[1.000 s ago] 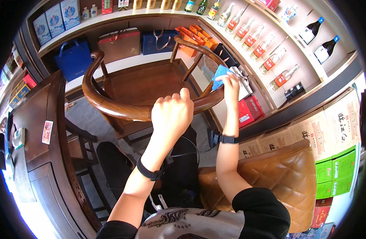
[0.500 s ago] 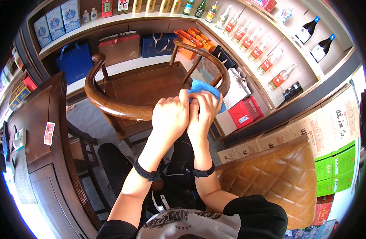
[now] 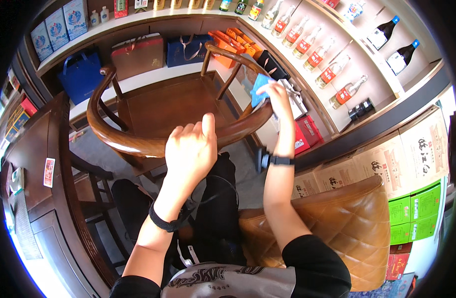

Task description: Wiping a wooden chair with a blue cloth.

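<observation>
A dark wooden armchair (image 3: 168, 104) with a curved, glossy top rail stands in front of me. My left hand (image 3: 190, 151) is closed around the near middle of that rail, its thumb sticking up. Farther right along the curve, my right hand (image 3: 277, 99) grips a blue cloth (image 3: 260, 88) against the rail. Part of the cloth is hidden by the fingers. Black bands circle both of my wrists.
Behind the chair, shelves hold bottles (image 3: 332, 72), boxes and gift bags (image 3: 138, 57). A dark wooden desk (image 3: 34, 174) runs along the left. A tan quilted leather chair (image 3: 327, 233) is close on my right, beside stacked cartons (image 3: 396, 164).
My hands have moved apart. The right one slid the blue cloth rightward and away along the rail, while the left shifted slightly left. The armchair appears farther left in view.
</observation>
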Available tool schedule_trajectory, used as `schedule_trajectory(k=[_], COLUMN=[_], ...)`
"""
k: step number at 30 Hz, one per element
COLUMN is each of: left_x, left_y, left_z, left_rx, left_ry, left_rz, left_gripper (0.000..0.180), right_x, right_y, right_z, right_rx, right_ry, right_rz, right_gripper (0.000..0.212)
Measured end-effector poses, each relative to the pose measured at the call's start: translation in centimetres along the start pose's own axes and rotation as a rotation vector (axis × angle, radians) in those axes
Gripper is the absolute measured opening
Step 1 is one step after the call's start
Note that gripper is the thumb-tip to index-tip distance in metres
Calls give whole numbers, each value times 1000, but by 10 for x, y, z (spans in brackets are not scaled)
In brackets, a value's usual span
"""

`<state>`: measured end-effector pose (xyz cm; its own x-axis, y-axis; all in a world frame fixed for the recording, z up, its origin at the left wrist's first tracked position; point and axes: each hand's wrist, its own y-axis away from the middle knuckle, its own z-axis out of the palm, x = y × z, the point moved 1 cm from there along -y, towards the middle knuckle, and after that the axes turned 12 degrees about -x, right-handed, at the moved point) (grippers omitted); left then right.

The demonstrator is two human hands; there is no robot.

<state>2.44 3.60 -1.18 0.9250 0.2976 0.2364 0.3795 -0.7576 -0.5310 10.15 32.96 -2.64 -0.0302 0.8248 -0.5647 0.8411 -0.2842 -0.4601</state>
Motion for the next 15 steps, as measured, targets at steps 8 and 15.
schedule_trajectory(k=[8, 15], left_x=[1, -4], left_y=[-3, 0], left_z=[7, 6], left_rx=[82, 47], left_ry=[-57, -82], left_rz=[-26, -42], left_gripper=[5, 5], right_x=[82, 56], right_y=[-44, -31], right_z=[-23, -1], right_rx=[-225, -23], right_ry=[-289, -440], right_rz=[164, 219], right_gripper=[33, 28])
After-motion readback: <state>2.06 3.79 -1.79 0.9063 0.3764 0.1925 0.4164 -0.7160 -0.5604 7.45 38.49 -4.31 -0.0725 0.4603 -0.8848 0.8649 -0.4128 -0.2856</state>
